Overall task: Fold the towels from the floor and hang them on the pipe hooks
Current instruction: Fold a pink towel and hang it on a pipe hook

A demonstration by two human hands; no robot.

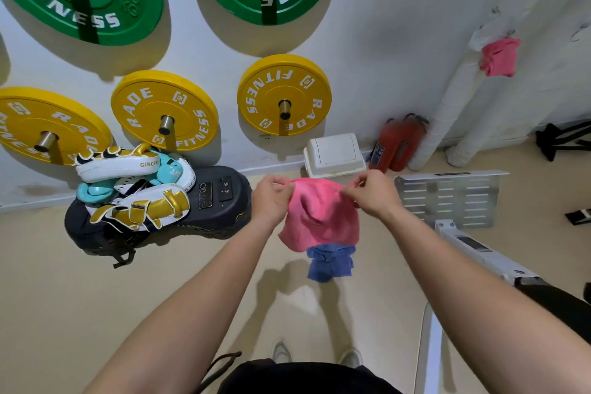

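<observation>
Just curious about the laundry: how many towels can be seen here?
3: held pink towel, blue towel on the floor, hung pink towel on the pipe. Others may be hidden.

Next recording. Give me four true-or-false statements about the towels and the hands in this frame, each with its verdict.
1. The left hand and right hand each pinch the top edge of the pink cloth towel. True.
2. The crumpled blue towel hangs on a hook. False: it lies on the beige floor.
3. A second pink towel hangs at the white wrapped pipe. True.
4. The held towel is folded into a neat square. False: it hangs loose and rumpled.
</observation>
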